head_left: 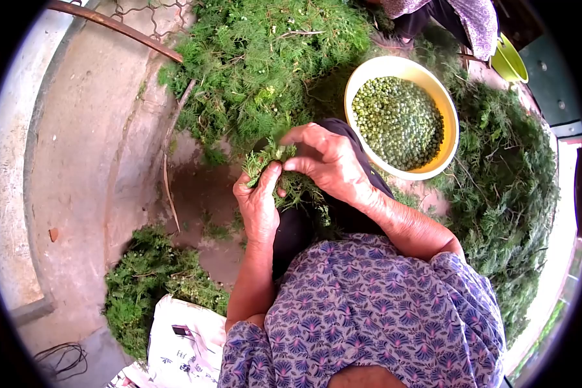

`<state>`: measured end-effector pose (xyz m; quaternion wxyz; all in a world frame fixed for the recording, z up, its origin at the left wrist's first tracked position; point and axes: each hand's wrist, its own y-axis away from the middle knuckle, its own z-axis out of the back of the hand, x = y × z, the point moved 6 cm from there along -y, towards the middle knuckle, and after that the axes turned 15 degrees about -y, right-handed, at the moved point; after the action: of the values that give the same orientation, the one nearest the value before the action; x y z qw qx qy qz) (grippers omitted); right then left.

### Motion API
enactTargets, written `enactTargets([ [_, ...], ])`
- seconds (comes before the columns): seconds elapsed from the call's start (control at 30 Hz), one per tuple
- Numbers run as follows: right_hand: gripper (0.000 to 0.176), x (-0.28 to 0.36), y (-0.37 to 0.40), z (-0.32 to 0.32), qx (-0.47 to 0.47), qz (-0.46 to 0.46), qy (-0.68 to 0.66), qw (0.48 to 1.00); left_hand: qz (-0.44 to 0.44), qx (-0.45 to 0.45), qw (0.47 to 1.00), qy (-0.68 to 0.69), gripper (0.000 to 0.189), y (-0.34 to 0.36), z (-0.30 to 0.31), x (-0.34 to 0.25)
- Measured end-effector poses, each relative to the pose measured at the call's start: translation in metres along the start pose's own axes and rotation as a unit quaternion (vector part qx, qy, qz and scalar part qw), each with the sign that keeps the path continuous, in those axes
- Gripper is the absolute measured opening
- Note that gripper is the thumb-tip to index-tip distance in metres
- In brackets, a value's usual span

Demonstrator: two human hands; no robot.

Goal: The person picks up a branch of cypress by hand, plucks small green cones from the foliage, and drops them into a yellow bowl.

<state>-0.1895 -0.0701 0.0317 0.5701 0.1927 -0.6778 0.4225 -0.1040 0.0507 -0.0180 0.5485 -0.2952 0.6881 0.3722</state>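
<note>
My left hand (260, 197) is closed around a green sprig (258, 160), its thumb pressed against the stems. Close on the right, my right hand (323, 158) has its thumb and fingers bent toward the same sprig; the fingertips are partly blurred, and whether they pinch anything is too unclear to tell. More leafy green hangs below my hands, above my dark-clothed lap. Beyond my right hand stands a yellow basin (451, 111) holding many small round green berries (394, 119).
Cut green branches (258, 71) are heaped ahead, with more piles right and lower left. A white sack (174, 336) bears a small dark object. A wooden pole (119, 27) lies upper left. Another person (475, 26) is at the top right, near a green basin (509, 61).
</note>
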Motion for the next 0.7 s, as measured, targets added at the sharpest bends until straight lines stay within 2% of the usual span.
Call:
enactTargets([
  [0.03,0.024,-0.01,0.0,-0.005,0.019,-0.045,-0.062,0.997,-0.004,0.021,1.0,-0.011,0.013,-0.001,-0.001,0.001],
  [0.07,0.029,-0.018,0.001,-0.01,0.038,-0.089,-0.123,0.988,-0.049,0.014,0.998,-0.037,0.009,-0.003,-0.002,0.002],
  [0.17,0.029,-0.009,-0.002,-0.009,0.045,-0.054,-0.051,0.996,-0.046,0.011,0.996,-0.075,0.012,-0.004,-0.002,0.004],
  [0.3,0.024,-0.03,0.001,-0.009,0.023,-0.093,-0.172,0.98,-0.034,0.003,0.996,-0.087,0.012,-0.001,-0.006,-0.002],
  [0.33,0.023,-0.029,0.002,-0.007,0.022,-0.101,-0.141,0.985,-0.034,0.003,0.996,-0.087,0.012,-0.002,-0.007,-0.002],
  [0.47,0.02,-0.038,0.005,-0.004,0.012,-0.09,-0.169,0.982,0.007,-0.005,0.999,-0.053,0.011,-0.002,-0.006,0.004],
  [0.5,0.018,-0.045,0.007,-0.004,0.001,-0.188,-0.297,0.936,0.032,-0.019,0.999,-0.034,0.011,-0.003,-0.003,0.007],
  [0.53,0.016,-0.053,0.012,-0.007,-0.01,-0.281,-0.417,0.864,0.03,0.002,0.999,-0.025,0.01,-0.004,-0.003,0.007],
  [0.57,0.013,-0.06,0.013,-0.005,-0.006,-0.292,-0.504,0.813,0.03,0.002,0.999,-0.025,0.01,-0.004,-0.003,0.007],
  [0.63,0.013,-0.064,0.009,0.006,-0.022,-0.279,-0.558,0.782,0.035,0.029,0.999,0.0,0.01,-0.006,-0.005,0.007],
  [0.67,0.018,-0.068,0.008,0.009,-0.002,-0.279,-0.592,0.756,0.029,0.053,0.998,-0.002,0.01,-0.007,-0.005,0.007],
  [0.7,0.021,-0.062,0.007,0.01,0.018,-0.283,-0.591,0.755,0.03,0.055,0.998,-0.003,0.01,-0.006,-0.005,0.007],
])
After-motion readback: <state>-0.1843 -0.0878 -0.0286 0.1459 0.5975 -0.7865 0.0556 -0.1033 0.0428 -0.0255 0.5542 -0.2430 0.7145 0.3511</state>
